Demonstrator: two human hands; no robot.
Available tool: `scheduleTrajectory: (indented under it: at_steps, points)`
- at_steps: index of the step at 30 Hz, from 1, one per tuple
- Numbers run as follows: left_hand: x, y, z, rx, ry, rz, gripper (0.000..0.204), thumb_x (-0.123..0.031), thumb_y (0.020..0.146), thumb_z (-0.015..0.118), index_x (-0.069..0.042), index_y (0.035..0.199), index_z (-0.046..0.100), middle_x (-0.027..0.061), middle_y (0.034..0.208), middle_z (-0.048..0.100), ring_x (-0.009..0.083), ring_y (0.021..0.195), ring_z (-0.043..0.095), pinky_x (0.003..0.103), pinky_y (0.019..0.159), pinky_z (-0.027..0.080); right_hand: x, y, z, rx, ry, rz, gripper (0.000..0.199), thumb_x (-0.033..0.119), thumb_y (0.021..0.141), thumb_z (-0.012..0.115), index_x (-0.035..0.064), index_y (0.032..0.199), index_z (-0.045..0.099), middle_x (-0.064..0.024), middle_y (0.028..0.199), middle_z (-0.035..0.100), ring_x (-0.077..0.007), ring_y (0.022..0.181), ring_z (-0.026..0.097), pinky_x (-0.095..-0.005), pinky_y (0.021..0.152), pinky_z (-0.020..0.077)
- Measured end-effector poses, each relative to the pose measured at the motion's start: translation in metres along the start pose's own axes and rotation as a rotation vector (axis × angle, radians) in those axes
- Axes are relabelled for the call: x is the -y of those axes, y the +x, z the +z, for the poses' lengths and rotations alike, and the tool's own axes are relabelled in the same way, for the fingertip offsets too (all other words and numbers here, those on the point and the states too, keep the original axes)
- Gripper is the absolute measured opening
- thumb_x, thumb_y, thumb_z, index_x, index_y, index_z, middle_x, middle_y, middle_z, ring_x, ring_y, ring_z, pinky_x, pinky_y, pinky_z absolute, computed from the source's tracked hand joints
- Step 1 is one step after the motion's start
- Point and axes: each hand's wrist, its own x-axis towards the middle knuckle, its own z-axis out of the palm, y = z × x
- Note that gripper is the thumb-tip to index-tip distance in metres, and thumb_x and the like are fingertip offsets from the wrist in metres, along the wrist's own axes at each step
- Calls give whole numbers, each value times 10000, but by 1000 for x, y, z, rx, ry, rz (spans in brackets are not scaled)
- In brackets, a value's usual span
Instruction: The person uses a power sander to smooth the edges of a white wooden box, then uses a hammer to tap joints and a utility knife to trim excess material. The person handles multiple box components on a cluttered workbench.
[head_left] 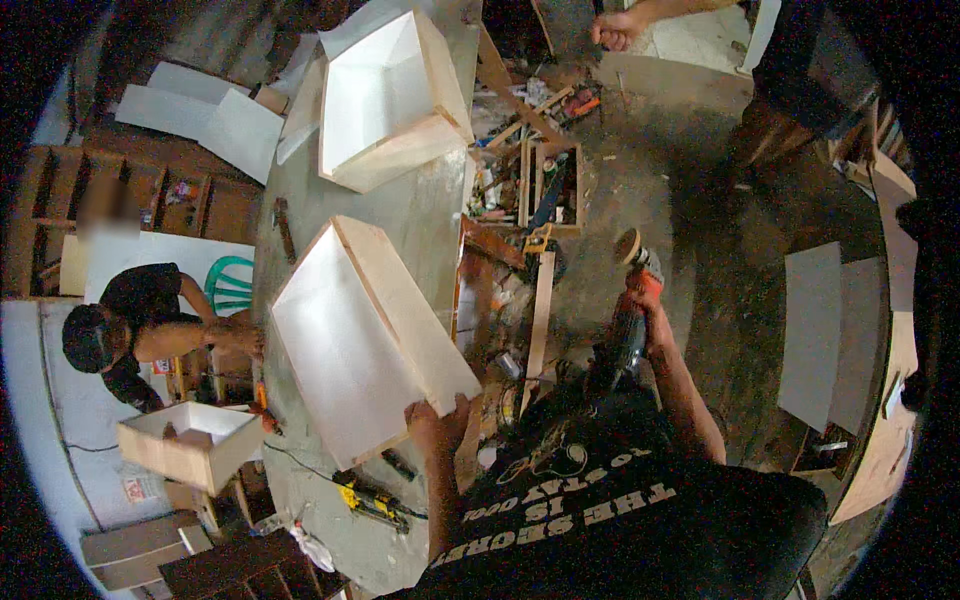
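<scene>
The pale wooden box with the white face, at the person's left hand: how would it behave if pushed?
The pale wooden box is probably stiff: its panels look flat and its edges straight. Those flat sides suggest it would slide rather than roll on the grey tabletop. A push from the left hand, at one corner, might swivel it.

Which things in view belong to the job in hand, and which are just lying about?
In use:
nearer wooden box, left hand on its near edge
orange-and-dark power tool, held in the right hand

Apparently just lying about:
hammer on the table
yellow-and-black tool
tool crate
green chair
</scene>
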Motion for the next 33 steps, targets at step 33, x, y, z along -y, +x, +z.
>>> scheduleTrajectory:
  at_steps: [33]
  points:
    - [-45, -14, -69, 483, -373, -415, 363, -184, 932, 698, -4, 1229, 591, 217, 1063, 728, 309, 973, 724, 429, 811, 558, 15, 4, 21, 26, -411, -337, 673, 56, 833, 752, 126, 1409, 411, -54, 1087, 610, -190, 886, 643, -381, 764, 592]
